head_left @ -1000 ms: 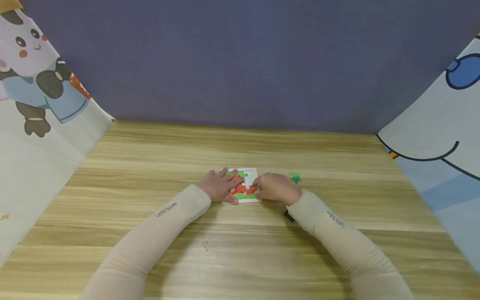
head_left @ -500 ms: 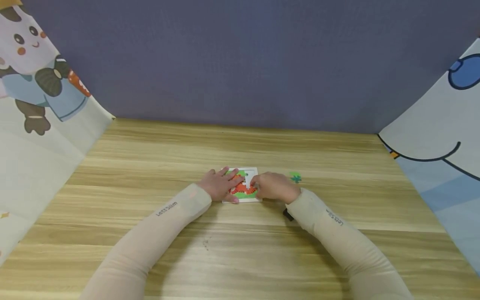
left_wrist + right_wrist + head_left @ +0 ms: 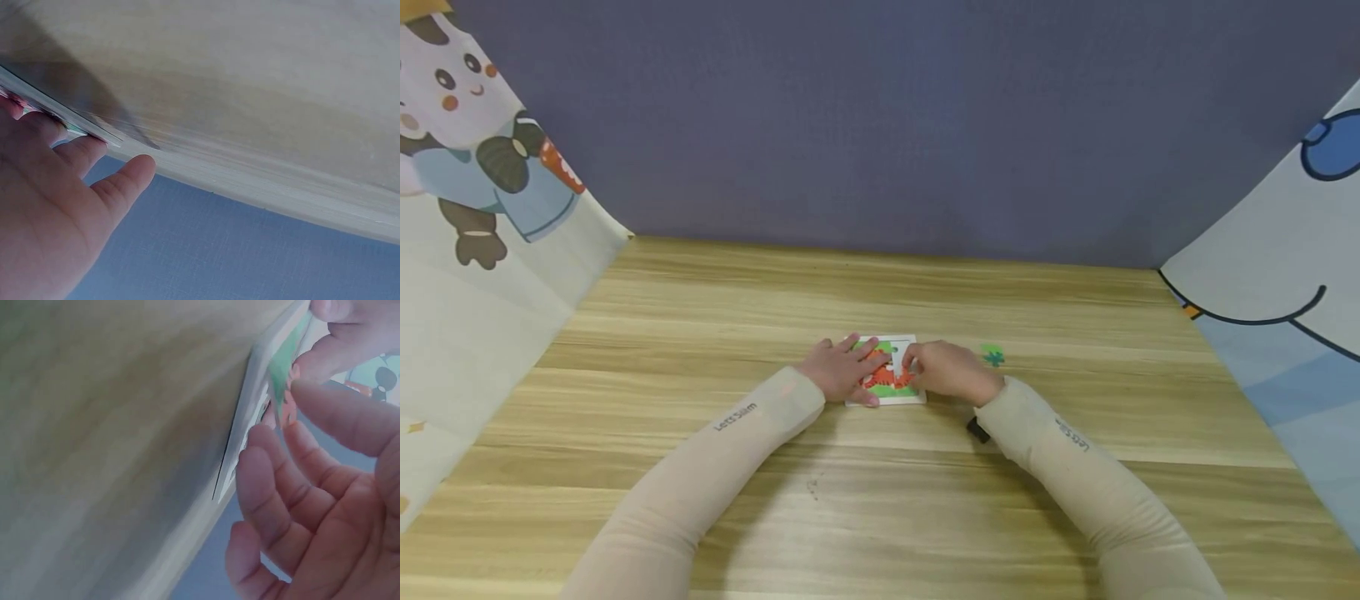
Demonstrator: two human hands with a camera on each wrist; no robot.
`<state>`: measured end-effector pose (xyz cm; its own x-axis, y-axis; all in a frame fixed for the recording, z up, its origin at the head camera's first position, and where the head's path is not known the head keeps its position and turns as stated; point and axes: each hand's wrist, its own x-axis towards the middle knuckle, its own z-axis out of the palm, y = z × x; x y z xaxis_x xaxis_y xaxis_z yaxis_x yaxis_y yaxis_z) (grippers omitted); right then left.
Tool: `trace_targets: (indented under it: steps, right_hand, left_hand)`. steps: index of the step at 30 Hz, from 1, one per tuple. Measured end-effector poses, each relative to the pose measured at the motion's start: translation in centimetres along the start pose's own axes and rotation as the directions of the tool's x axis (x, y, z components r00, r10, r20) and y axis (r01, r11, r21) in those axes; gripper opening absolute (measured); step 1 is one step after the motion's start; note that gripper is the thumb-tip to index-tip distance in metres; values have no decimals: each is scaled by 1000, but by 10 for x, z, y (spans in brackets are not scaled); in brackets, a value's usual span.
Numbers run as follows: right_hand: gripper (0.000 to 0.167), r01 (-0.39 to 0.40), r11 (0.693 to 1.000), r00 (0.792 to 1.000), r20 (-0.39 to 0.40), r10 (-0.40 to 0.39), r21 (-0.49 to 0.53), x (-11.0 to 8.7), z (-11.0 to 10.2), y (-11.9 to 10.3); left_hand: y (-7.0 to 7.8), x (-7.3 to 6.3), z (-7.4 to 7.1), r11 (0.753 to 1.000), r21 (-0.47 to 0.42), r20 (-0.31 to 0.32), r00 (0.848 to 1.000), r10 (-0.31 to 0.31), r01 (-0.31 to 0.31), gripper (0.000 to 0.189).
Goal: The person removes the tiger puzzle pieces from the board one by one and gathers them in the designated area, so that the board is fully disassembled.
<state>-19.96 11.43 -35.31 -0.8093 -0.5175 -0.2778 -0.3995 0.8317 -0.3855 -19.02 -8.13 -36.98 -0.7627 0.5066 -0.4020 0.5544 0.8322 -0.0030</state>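
Note:
A small jigsaw puzzle with a white frame and an orange and green picture lies mid-table. My left hand rests flat across its left side, fingers spread; the left wrist view shows the fingertips along the frame's edge. At the puzzle's right side is my right hand, fingers curled. In the right wrist view, its thumb and forefinger pinch a green and orange puzzle piece that stands tilted at the frame's corner. White backing shows at the puzzle's upper right.
A loose green puzzle piece lies right of my right hand. A small black object sits by the right wrist. The wooden table ends at a dark blue-grey panel, with printed cartoon panels on both sides.
My right thumb and fingers have shifted slightly up along the puzzle's right side, baring more of its lower right corner. My left hand stays in place on the puzzle.

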Motion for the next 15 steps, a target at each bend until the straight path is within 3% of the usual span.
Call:
trace_targets:
  steps: [6,15]
  right_hand:
    - [19,21,978,1000,8,-23,209,3,1,8]
    - [19,23,914,999,11,-30,405,2,2,10]
  left_hand:
    - [0,0,0,1000,14,-6,1000,-5,5,79]
    - [0,0,1,1000,21,-19,1000,-2,2,80]
